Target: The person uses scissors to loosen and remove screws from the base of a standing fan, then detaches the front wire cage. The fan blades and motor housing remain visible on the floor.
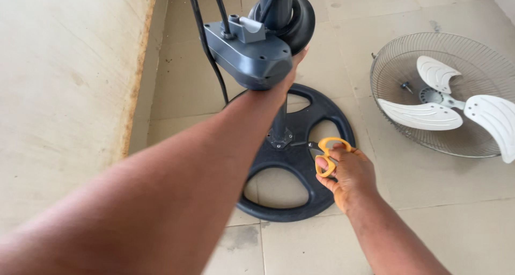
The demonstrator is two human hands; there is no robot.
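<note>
1. Wall [64,92] fills the left side.
2. Left hand [292,66] reaches forward, fingers wrapped around the grey fan head [252,55].
3. Fan pole [279,122] stands straight up from the round base [292,162].
4. Right hand [348,173] holds yellow scissors [328,154], tips pointing left at the pole's foot, nearly touching.
5. Fan cage with 3 white blades [445,92] lies far right on the floor.

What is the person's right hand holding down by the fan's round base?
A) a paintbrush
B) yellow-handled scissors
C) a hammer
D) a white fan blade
B: the right hand has fingers through the yellow loops of the scissors, their tip pointing at the collar where the pole meets the dark round base; the white blades lie apart in the wire grille on the floor.
</note>
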